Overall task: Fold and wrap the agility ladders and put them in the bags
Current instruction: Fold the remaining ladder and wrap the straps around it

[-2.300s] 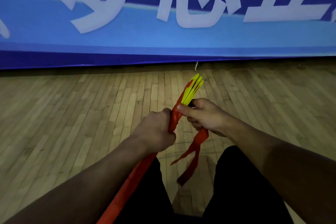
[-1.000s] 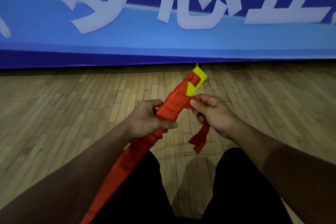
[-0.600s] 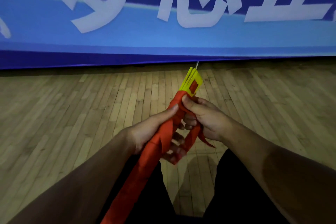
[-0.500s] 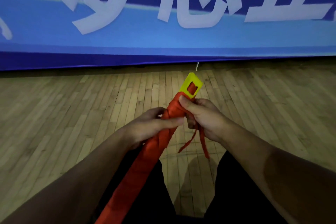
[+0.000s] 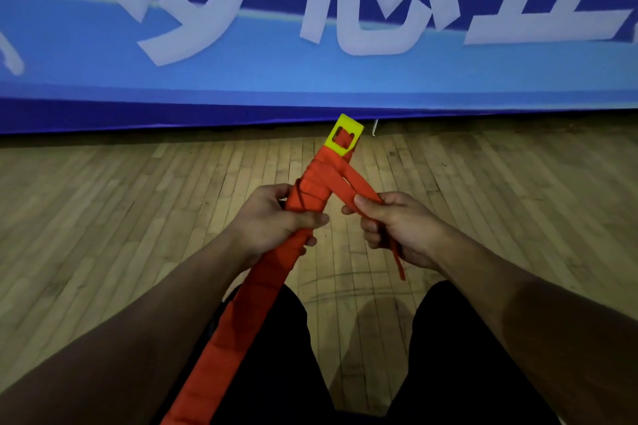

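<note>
A folded agility ladder [image 5: 312, 188] forms a long bundle, wound in red strap, with yellow rung ends [image 5: 345, 135] showing at its far tip. It runs from my lap up and away. My left hand [image 5: 272, 221] grips the bundle around its upper part. My right hand [image 5: 397, 224] pinches the loose red strap [image 5: 355, 186], which stretches taut from the yellow end down to my fingers. The strap's short tail hangs below that hand. No bag is in view.
A wooden plank floor [image 5: 103, 217] spreads all around. A blue banner [image 5: 241, 72] with large white characters stands along the far edge of the floor. My dark trouser legs [image 5: 262, 373] fill the bottom of the view.
My right hand has pulled the strap out to the right, away from the bundle, and the wrap now reaches up to the yellow ends. My left hand keeps its grip.
</note>
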A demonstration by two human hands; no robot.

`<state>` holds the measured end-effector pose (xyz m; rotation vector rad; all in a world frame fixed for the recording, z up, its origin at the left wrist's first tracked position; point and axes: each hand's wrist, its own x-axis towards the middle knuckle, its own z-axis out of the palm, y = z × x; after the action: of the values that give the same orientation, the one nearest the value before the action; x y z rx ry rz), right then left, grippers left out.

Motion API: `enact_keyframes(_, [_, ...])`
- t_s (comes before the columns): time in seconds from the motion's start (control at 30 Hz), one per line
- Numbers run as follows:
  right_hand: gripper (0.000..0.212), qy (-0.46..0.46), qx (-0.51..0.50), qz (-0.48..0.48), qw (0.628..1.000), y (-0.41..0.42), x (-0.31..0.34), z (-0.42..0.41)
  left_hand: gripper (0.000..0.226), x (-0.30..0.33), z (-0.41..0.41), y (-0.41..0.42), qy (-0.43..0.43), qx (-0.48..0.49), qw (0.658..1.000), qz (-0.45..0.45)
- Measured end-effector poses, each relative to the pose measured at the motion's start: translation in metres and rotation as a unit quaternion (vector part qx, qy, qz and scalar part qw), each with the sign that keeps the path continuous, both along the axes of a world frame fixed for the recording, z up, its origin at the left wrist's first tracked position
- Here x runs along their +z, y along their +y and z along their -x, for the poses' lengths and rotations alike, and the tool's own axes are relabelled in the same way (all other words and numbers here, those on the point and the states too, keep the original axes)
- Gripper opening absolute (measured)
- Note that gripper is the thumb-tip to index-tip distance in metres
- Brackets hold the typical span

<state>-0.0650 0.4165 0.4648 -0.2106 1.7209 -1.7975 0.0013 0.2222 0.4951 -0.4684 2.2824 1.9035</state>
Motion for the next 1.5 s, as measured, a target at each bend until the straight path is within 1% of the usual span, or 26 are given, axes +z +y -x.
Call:
enact_keyframes(0.1, [0.029, -0.039, 0.007, 0.017, 0.999, 0.002, 0.003, 0.001, 0.039, 0.000, 0.000, -0.003, 0.000, 0.002, 1.000, -0.023])
enact_keyframes(0.23, [0.045, -0.108, 0.012, 0.069, 0.992, -0.003, 0.010, -0.004, 0.046, 0.003, -0.001, -0.001, 0.025, -0.010, 0.996, -0.080])
enact_keyframes(0.27, [0.043, -0.118, 0.007, 0.083, 0.989, -0.005, 0.011, -0.005, 0.047, 0.007, -0.001, 0.001, 0.027, -0.020, 0.995, -0.096])
enact_keyframes(0.33, [0.035, -0.138, 0.005, 0.127, 0.982, -0.010, 0.012, -0.008, 0.040, 0.013, -0.001, 0.004, 0.004, -0.047, 0.990, -0.136])
enact_keyframes(0.4, [0.034, -0.149, 0.021, 0.149, 0.977, -0.014, 0.014, -0.010, 0.036, 0.020, -0.002, 0.009, -0.065, -0.091, 0.975, -0.194])
enact_keyframes(0.43, [0.040, -0.150, 0.036, 0.148, 0.977, -0.015, 0.015, -0.011, 0.038, 0.023, -0.004, 0.012, -0.101, -0.117, 0.965, -0.212])
enact_keyframes(0.5, [0.077, -0.146, 0.057, 0.144, 0.977, -0.016, 0.015, -0.011, 0.047, 0.024, -0.006, 0.014, -0.145, -0.156, 0.951, -0.224])
enact_keyframes(0.53, [0.084, -0.142, 0.055, 0.146, 0.978, -0.016, 0.014, -0.011, 0.051, 0.023, -0.008, 0.016, -0.155, -0.165, 0.949, -0.217])
enact_keyframes(0.57, [0.074, -0.136, 0.046, 0.153, 0.978, -0.017, 0.013, -0.010, 0.054, 0.021, -0.008, 0.017, -0.153, -0.162, 0.956, -0.192])
enact_keyframes(0.63, [0.048, -0.132, 0.011, 0.175, 0.976, -0.016, 0.008, -0.009, 0.059, 0.013, -0.006, 0.022, -0.111, -0.118, 0.983, -0.088])
enact_keyframes(0.7, [0.041, -0.119, -0.033, 0.172, 0.977, -0.017, 0.003, -0.009, 0.063, 0.005, -0.004, 0.023, -0.056, -0.057, 0.997, 0.005])
enact_keyframes(0.73, [0.039, -0.105, -0.053, 0.157, 0.981, -0.019, -0.002, -0.008, 0.065, 0.002, -0.003, 0.023, -0.045, -0.048, 0.997, 0.028])
enact_keyframes(0.8, [0.036, -0.076, -0.095, 0.107, 0.987, -0.022, -0.008, -0.007, 0.068, -0.001, -0.007, 0.021, -0.053, -0.094, 0.991, 0.073])
enact_keyframes(0.87, [0.033, -0.058, -0.108, 0.083, 0.989, -0.026, -0.010, -0.007, 0.062, -0.005, -0.014, 0.019, -0.051, -0.153, 0.970, 0.184])
enact_keyframes(0.9, [0.030, -0.053, -0.095, 0.086, 0.990, -0.026, -0.010, -0.007, 0.058, -0.008, -0.014, 0.017, -0.040, -0.144, 0.962, 0.229])
enact_keyframes(0.93, [0.026, -0.050, -0.076, 0.088, 0.992, -0.026, -0.010, -0.008, 0.053, -0.010, -0.014, 0.014, -0.030, -0.114, 0.965, 0.235])
enact_keyframes(0.97, [0.021, -0.045, -0.054, 0.082, 0.994, -0.025, -0.010, -0.008, 0.051, -0.010, -0.014, 0.011, -0.024, -0.077, 0.976, 0.200])
enact_keyframes(1.0, [0.018, -0.040, -0.035, 0.069, 0.996, -0.024, -0.011, -0.007, 0.050, -0.009, -0.014, 0.007, -0.022, -0.045, 0.989, 0.142])
enact_keyframes(1.07, [0.017, -0.036, -0.016, 0.054, 0.998, -0.021, -0.012, -0.006, 0.051, -0.006, -0.011, 0.001, -0.019, -0.005, 0.999, 0.038])
enact_keyframes(1.2, [0.032, -0.087, -0.008, 0.112, 0.990, -0.023, -0.007, -0.006, 0.050, -0.004, -0.010, 0.003, -0.003, -0.018, 0.993, -0.114])
enact_keyframes(1.27, [0.033, -0.076, 0.009, 0.106, 0.991, -0.023, -0.005, -0.008, 0.046, -0.004, -0.009, 0.003, -0.027, -0.040, 0.989, -0.140])
enact_keyframes(1.3, [0.034, -0.057, 0.016, 0.090, 0.994, -0.023, -0.005, -0.010, 0.044, -0.005, -0.009, 0.002, -0.042, -0.051, 0.989, -0.129])
enact_keyframes(1.37, [0.034, -0.033, 0.004, 0.072, 0.997, -0.027, -0.008, -0.013, 0.048, -0.008, -0.009, 0.003, -0.049, -0.062, 0.995, -0.067])
enact_keyframes(1.43, [0.034, -0.023, -0.033, 0.079, 0.996, -0.031, -0.012, -0.017, 0.065, -0.012, -0.008, 0.005, -0.026, -0.079, 0.996, 0.037])
enact_keyframes(1.47, [0.035, -0.011, -0.043, 0.077, 0.996, -0.033, -0.014, -0.018, 0.077, -0.014, -0.007, 0.005, -0.021, -0.098, 0.989, 0.107])
enact_keyframes(1.5, [0.035, 0.003, -0.042, 0.068, 0.997, -0.034, -0.015, -0.019, 0.090, -0.016, -0.007, 0.003, -0.029, -0.119, 0.975, 0.186])
